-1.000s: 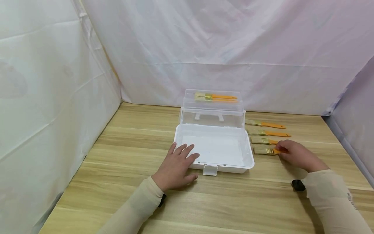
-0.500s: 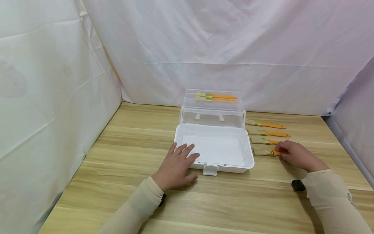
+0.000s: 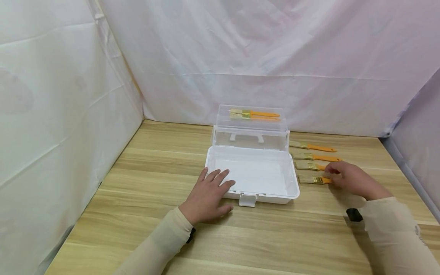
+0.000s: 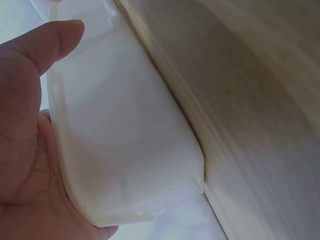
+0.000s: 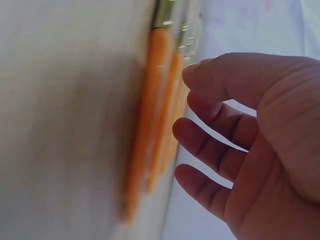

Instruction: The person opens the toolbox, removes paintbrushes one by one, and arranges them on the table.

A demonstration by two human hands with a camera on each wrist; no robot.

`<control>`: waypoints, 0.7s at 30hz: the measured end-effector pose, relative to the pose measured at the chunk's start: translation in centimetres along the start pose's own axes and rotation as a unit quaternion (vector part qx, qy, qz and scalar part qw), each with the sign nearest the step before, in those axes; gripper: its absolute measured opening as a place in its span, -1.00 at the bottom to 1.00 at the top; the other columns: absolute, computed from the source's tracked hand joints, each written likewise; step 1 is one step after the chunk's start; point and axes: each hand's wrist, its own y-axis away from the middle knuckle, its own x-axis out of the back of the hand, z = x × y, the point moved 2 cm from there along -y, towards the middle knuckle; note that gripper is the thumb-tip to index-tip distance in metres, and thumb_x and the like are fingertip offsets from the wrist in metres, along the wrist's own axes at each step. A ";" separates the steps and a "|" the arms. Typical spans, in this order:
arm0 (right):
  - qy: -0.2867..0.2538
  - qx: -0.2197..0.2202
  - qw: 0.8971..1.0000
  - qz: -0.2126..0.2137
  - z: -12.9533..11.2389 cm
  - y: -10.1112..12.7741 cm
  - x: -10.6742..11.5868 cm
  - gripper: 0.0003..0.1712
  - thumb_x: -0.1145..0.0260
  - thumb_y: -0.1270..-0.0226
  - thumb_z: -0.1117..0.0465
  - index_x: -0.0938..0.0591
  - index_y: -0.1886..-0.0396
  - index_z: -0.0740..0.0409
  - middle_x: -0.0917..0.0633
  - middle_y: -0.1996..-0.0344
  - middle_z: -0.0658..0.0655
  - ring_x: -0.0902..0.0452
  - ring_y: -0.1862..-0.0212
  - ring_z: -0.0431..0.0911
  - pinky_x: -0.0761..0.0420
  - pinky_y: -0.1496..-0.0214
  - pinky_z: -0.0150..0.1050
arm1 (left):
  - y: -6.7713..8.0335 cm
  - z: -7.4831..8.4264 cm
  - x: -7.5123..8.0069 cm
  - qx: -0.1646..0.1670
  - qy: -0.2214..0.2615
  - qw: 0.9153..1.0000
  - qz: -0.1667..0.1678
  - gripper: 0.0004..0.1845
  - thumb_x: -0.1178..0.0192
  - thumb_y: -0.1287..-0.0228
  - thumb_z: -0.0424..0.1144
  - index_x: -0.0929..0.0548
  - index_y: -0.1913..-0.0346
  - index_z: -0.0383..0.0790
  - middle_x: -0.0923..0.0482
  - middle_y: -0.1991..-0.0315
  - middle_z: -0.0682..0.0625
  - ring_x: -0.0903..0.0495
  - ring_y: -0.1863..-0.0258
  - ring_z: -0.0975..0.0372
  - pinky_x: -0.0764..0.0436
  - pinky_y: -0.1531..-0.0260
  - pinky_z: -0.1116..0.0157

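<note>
My left hand (image 3: pixel 207 198) rests with spread fingers on the front left corner of a white plastic box (image 3: pixel 271 199). In the left wrist view its thumb (image 4: pixel 62 42) lies outside the box wall. To the right of the box, several flat paintbrushes with orange handles lie in a row on the table. My right hand (image 3: pixel 352 179) hovers over the handle of the nearest paintbrush (image 3: pixel 313 180). In the right wrist view its loosely bent fingers (image 5: pixel 205 145) are apart from that paintbrush's handle (image 5: pixel 145 125), with nothing between them.
The box's clear lid (image 3: pixel 223 138), with a white handle, is tipped back behind it. Two more paintbrushes (image 3: pixel 258 114) lie on the clear upper part. A clear latch (image 3: pixel 247 200) hangs at the front. White cloth (image 3: pixel 258 57) encloses the wooden table (image 3: pixel 261 240).
My right hand has let go of the nearest paintbrush's handle and shifted slightly right. That paintbrush lies about level with the row. The left hand and the box have stayed put.
</note>
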 end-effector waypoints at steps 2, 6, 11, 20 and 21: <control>0.011 0.004 1.000 0.004 -0.5 -0.2 0.6 -0.86 -0.30 -0.29 0.38 -0.63 0.15 0.23 -0.64 0.21 0.19 -0.53 0.19 0.07 -0.53 0.17 0.07 | 0.0 0.0 0.0 0.001 0.000 1.000 -0.001 -0.31 -0.33 -0.11 0.23 -0.54 -0.27 -0.01 -0.36 -0.38 -0.11 -0.35 -0.33 -0.04 -0.15 -0.33 -0.20; 0.026 0.012 1.000 0.013 -1.9 -0.8 2.0 -0.76 -0.31 -0.32 0.36 -0.60 0.04 0.33 -0.63 0.10 0.30 -0.54 0.07 0.21 -0.52 0.08 0.19 | 0.0 0.0 0.0 0.003 0.000 1.000 -0.003 -0.31 -0.33 -0.11 0.23 -0.53 -0.27 -0.01 -0.35 -0.39 -0.12 -0.34 -0.34 -0.05 -0.14 -0.34 -0.20; 0.026 0.015 0.999 0.020 -3.6 -1.7 3.6 -0.71 -0.28 -0.37 0.33 -0.58 -0.04 0.34 -0.62 0.03 0.34 -0.53 -0.01 0.24 -0.51 0.03 0.23 | 0.0 0.0 0.0 0.003 0.000 1.000 -0.005 -0.31 -0.33 -0.11 0.23 -0.53 -0.27 0.00 -0.35 -0.39 -0.11 -0.34 -0.34 -0.04 -0.13 -0.34 -0.20; 0.036 0.050 0.997 0.048 -6.0 -4.0 5.9 -0.73 -0.26 -0.41 0.34 -0.57 -0.06 0.31 -0.60 0.02 0.33 -0.52 -0.02 0.23 -0.53 0.03 0.22 | 0.0 0.0 -0.1 0.003 -0.002 1.000 -0.008 -0.31 -0.33 -0.12 0.23 -0.53 -0.28 -0.01 -0.35 -0.39 -0.10 -0.33 -0.35 -0.04 -0.13 -0.35 -0.19; 0.040 0.055 0.996 0.050 -6.3 -4.3 6.0 -0.73 -0.26 -0.41 0.34 -0.58 -0.05 0.32 -0.59 0.03 0.32 -0.52 -0.01 0.22 -0.53 0.03 0.22 | 0.0 0.0 0.0 0.001 -0.002 1.000 -0.004 -0.31 -0.33 -0.11 0.23 -0.53 -0.27 -0.01 -0.35 -0.39 -0.11 -0.34 -0.34 -0.04 -0.14 -0.34 -0.19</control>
